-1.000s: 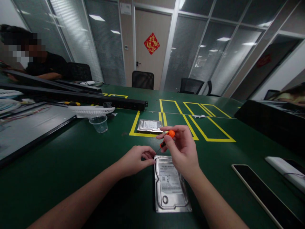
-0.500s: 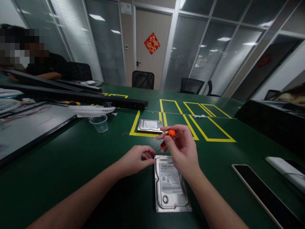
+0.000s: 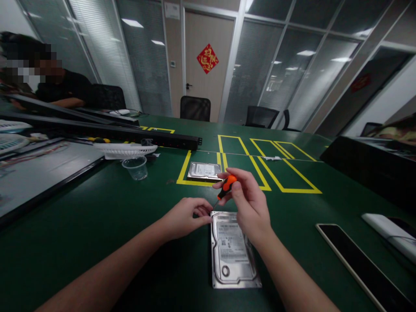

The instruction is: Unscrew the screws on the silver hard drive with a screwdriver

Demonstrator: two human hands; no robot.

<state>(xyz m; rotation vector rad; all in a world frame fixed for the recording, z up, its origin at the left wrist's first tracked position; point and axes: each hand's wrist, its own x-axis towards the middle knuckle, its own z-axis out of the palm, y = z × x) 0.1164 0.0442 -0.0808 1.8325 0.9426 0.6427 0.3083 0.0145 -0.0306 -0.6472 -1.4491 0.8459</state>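
Turned the orange-and-black screwdriver (image 3: 226,187) a little in the right hand (image 3: 251,201) since half a second earlier, shifting the thumb back and baring more of the handle. Kept the right fingers closed on that handle and slanted the shaft down to the left, toward the far left corner of the near hard drive (image 3: 232,255). Held the left hand (image 3: 188,219) at the same corner, fingers curled, thumb tip at the edge; could not tell a firm grip there from a light touch. Had the near hard drive label side up on the green table (image 3: 292,221), partly covered by the right hand. Saw a second hard drive (image 3: 204,170) beyond both hands, inside yellow tape (image 3: 195,183), a clear plastic cup (image 3: 135,169) beyond the left hand and to its left, and a phone (image 3: 360,264) well to the right of the right hand.
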